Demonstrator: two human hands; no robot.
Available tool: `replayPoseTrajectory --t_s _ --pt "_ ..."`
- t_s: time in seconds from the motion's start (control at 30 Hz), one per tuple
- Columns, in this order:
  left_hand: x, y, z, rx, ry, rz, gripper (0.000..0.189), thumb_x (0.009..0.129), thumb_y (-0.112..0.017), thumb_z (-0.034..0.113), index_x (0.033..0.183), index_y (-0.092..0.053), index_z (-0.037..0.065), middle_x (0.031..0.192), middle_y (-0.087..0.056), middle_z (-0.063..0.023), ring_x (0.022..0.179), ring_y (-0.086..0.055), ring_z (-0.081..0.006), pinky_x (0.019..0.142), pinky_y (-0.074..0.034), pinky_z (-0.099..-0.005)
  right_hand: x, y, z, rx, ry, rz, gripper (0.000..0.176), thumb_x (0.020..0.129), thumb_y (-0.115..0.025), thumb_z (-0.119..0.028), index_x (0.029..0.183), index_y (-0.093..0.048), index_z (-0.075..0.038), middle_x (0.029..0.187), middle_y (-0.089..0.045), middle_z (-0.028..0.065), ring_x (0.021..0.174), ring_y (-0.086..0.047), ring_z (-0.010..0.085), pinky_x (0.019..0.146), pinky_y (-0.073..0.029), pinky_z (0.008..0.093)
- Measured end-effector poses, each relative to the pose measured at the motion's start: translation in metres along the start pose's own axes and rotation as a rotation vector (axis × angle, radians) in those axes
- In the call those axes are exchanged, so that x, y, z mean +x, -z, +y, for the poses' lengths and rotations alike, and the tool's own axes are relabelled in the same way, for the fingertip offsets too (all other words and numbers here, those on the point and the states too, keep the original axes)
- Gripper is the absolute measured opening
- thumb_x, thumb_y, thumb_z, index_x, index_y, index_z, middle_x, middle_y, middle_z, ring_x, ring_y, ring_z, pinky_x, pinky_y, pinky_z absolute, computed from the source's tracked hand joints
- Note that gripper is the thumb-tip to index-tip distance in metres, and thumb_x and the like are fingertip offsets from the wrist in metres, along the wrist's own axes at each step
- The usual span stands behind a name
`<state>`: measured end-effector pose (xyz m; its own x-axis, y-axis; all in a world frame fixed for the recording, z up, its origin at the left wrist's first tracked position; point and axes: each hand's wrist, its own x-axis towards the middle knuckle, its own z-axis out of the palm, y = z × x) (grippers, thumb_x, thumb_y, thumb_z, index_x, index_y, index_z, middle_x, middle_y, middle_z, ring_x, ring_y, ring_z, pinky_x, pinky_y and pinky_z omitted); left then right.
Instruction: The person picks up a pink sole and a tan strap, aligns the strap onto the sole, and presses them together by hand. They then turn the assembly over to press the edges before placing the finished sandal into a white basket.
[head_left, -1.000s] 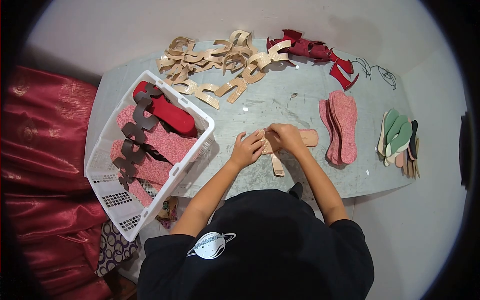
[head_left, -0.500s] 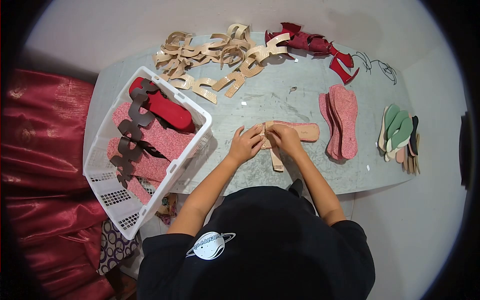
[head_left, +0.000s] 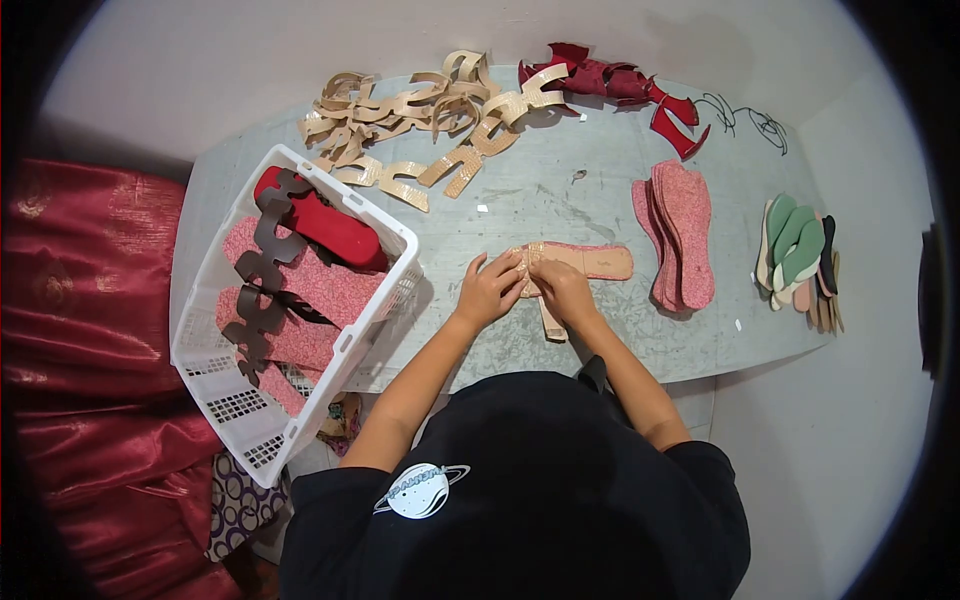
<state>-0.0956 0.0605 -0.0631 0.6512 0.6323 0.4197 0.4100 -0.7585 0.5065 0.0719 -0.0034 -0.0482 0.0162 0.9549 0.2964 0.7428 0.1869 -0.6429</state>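
Note:
A tan insole with a pink edge (head_left: 605,263) lies crosswise on the table in front of me, with beige straps at its left part. One strap end (head_left: 552,322) hangs off its near side toward me. My left hand (head_left: 490,287) grips the left end of the piece, thumb and fingers closed at the strap. Bent over the strap near the middle, my right hand (head_left: 563,290) pinches it, its fingertips close to the left ones. The exact contact under the fingers is hidden.
A white basket (head_left: 345,340) at left holds pink soles, a red sole and dark brown straps. Beige straps (head_left: 400,110) and red straps (head_left: 610,82) lie along the back. Pink soles (head_left: 682,235) are stacked at right, beyond them green insoles (head_left: 797,240) and black cord (head_left: 765,128).
My right hand has shifted slightly left and lower over the strap, its fingers bending further down. My left hand stays at the same end; the whole view has shifted a little.

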Motion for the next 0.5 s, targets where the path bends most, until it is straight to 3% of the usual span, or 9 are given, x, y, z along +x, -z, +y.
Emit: replayPoseTrajectory --t_s 0.07,0.27,0.5 --pt "0.0 -0.001 0.0 -0.003 0.0 -0.002 0.012 0.079 -0.063 0.02 0.085 -0.065 0.009 0.111 -0.062 -0.0058 0.113 -0.054 -0.0216 0.094 -0.035 -0.046 -0.005 -0.006 0.002 -0.033 0.079 0.105 0.013 0.078 -0.058 -0.009 0.089 -0.063 -0.004 0.092 -0.065 0.0117 0.086 -0.061 0.0294 0.072 -0.048 0.0393" --pt "0.0 0.0 0.001 0.027 -0.011 -0.01 0.011 0.079 -0.064 0.019 0.084 -0.065 0.009 0.111 -0.061 -0.0054 0.114 -0.053 -0.021 0.093 -0.036 -0.0446 -0.011 -0.005 0.001 -0.139 0.075 0.069 0.019 0.079 -0.062 -0.009 0.097 -0.065 -0.006 0.099 -0.066 0.0112 0.1 -0.06 0.0244 0.089 -0.04 0.0396" --pt "-0.002 -0.002 0.001 0.025 -0.018 0.012 0.011 0.079 -0.064 0.018 0.085 -0.064 0.01 0.11 -0.061 -0.0048 0.113 -0.054 -0.0205 0.092 -0.035 -0.0439 -0.018 -0.011 0.007 -0.173 0.104 0.078 0.022 0.079 -0.061 -0.008 0.101 -0.064 -0.006 0.108 -0.063 0.0095 0.103 -0.058 0.0224 0.091 -0.038 0.0395"
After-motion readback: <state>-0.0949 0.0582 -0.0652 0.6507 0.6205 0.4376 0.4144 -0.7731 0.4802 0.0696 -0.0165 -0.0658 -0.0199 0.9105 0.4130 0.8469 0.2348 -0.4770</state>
